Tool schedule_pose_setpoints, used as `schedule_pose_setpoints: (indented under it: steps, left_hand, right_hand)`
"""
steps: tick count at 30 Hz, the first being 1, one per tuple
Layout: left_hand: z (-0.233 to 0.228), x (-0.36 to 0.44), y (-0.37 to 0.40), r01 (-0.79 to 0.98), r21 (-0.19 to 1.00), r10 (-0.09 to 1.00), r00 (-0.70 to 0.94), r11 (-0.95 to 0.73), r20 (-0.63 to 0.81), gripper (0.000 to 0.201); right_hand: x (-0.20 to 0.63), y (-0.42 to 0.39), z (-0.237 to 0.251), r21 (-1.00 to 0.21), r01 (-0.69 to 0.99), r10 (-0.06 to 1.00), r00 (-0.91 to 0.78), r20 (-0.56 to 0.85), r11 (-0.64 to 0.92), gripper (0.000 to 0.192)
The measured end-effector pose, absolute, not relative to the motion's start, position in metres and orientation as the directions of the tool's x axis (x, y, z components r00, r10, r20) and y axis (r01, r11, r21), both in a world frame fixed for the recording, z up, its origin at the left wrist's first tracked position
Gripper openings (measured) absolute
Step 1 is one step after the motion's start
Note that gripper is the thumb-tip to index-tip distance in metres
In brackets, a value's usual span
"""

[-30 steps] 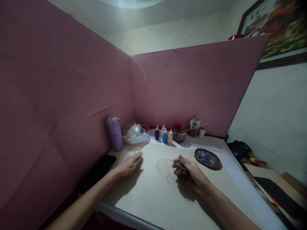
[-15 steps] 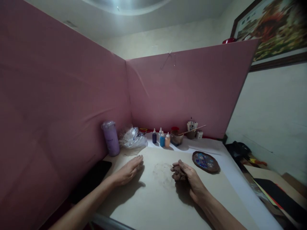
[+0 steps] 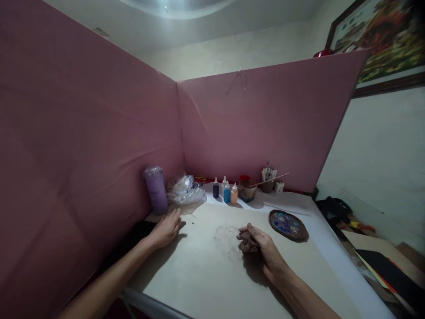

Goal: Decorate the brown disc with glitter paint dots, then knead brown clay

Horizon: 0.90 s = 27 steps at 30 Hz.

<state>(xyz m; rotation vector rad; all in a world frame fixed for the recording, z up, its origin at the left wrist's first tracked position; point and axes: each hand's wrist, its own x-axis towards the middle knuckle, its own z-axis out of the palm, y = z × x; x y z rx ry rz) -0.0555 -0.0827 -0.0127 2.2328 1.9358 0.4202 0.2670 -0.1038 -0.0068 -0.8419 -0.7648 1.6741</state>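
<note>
The clay lump (image 3: 246, 243) is looking dark brown and knobbly, lying on the pale board (image 3: 206, 274) just right of a faint brown smear (image 3: 226, 235). I am curling my right hand (image 3: 262, 246) around it, fingers wrapping its top. I am resting my left hand (image 3: 165, 230) flat on the board's left edge, fingers loosely spread and holding nothing, near the purple cup (image 3: 155, 190).

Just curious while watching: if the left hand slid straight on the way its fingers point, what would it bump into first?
Probably the crumpled clear plastic bag. The left hand lies flat on the table, fingers aimed up and right toward it. The purple tumbler stands just left of that line; depth is unclear.
</note>
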Motion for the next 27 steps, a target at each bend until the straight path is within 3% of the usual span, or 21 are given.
schedule_pose_setpoints:
  steps: [2,5,11,16,20,23,25,27]
  left_hand:
    - [-0.015,-0.056,-0.081,0.941,0.294,0.985,0.151,-0.169,0.083,0.060]
    - [-0.020,-0.050,-0.077,0.872,0.347,0.936,0.346,-0.345,0.062,0.059]
    - [-0.014,-0.054,-0.038,0.954,0.248,0.984,0.150,-0.170,0.099,0.044]
    - [-0.009,-0.058,-0.012,0.959,0.259,0.991,0.099,-0.119,0.091,0.042]
    - [-0.011,-0.046,-0.033,0.930,0.279,0.971,0.228,-0.240,0.075,0.048]
    - [-0.008,-0.041,-0.055,0.765,0.421,0.846,0.533,-0.487,0.009,0.052]
    - [-0.006,-0.044,-0.058,0.740,0.469,0.848,0.529,-0.482,0.037,0.054]
    - [-0.006,-0.047,-0.052,0.823,0.424,0.917,0.396,-0.379,0.049,0.054]
  right_hand:
    - [0.267,-0.104,-0.007,-0.826,-0.514,0.970,-0.181,-0.161,-0.233,0.036]
    - [0.267,-0.104,-0.007,-0.822,-0.519,0.970,-0.183,-0.161,-0.234,0.036]
    - [0.268,-0.105,-0.005,-0.827,-0.513,0.971,-0.180,-0.159,-0.231,0.035]
    - [0.268,-0.104,-0.006,-0.826,-0.523,0.974,-0.179,-0.136,-0.211,0.034]
    - [0.267,-0.105,-0.003,-0.825,-0.522,0.974,-0.170,-0.149,-0.217,0.035]
    - [0.265,-0.106,-0.001,-0.827,-0.514,0.972,-0.165,-0.165,-0.227,0.035]
    - [0.265,-0.107,-0.001,-0.828,-0.511,0.972,-0.169,-0.166,-0.230,0.035]
    - [0.264,-0.106,-0.002,-0.829,-0.513,0.973,-0.170,-0.154,-0.221,0.036]
